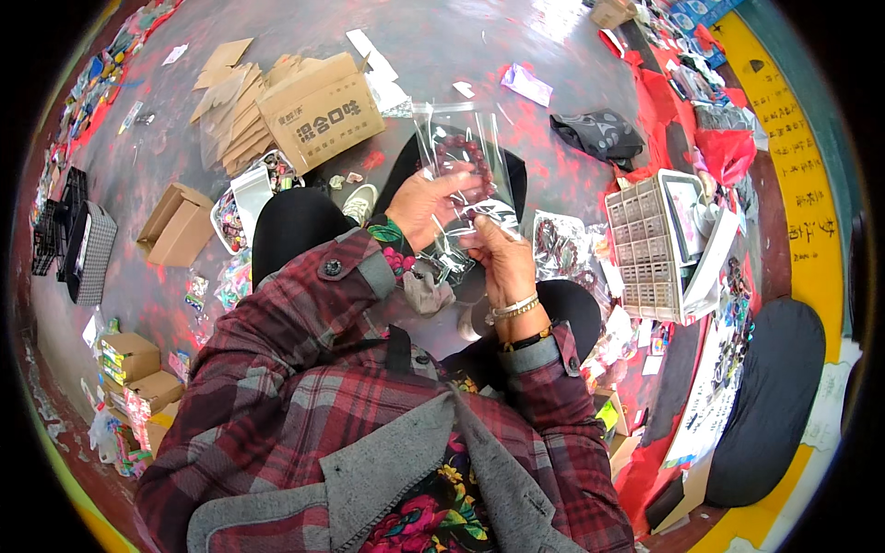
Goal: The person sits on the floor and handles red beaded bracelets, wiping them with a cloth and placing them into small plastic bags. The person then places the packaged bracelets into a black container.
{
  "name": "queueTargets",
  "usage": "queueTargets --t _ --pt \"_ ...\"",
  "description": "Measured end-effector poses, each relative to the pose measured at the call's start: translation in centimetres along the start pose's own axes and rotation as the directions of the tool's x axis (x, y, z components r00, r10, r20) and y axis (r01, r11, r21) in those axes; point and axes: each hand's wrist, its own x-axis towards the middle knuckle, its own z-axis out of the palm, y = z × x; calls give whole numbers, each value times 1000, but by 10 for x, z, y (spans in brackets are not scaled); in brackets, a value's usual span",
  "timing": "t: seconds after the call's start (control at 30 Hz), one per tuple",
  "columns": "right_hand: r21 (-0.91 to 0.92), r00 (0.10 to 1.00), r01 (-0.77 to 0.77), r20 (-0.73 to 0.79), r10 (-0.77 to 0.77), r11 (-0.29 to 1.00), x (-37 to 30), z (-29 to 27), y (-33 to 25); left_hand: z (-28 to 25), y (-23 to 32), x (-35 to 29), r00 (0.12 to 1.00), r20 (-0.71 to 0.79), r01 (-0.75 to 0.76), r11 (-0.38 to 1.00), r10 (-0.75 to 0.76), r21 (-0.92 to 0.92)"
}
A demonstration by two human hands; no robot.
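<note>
A clear plastic bag [494, 158] is held up over my lap, with a string of dark red beads [472, 150] showing in it. My left hand [419, 207] is closed on the bag's left side, its fingers reaching across near the beads. At the bag's lower edge, my right hand [506, 263] pinches the plastic between thumb and fingers. More shiny clear plastic [450, 262] hangs just under my hands. Below that, a crumpled grey cloth-like piece [429, 293] lies by my left wrist.
Ahead on the left stands a cardboard box [324, 115] beside flattened cardboard [241, 124]. A white tub [251, 198] of small goods sits by my left knee. To the right are bagged beads [560, 244], a white plastic basket [638, 247] and a dark bag [599, 135].
</note>
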Motion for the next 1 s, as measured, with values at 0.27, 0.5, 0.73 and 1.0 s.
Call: queueTargets --t 0.27,0.5,0.73,1.0 --pt "82 984 145 94 -152 986 5 -30 -45 -3 1 -4 992 -14 128 983 -127 130" --pt "174 932 92 332 -147 980 7 -35 -43 15 -10 -18 938 120 281 916 -325 285" --pt "240 989 139 8 -145 961 6 -29 -39 8 -18 -15 939 144 211 853 -313 477" --pt "299 992 110 21 -121 948 11 -35 -36 6 -20 -10 942 257 88 896 -218 436"
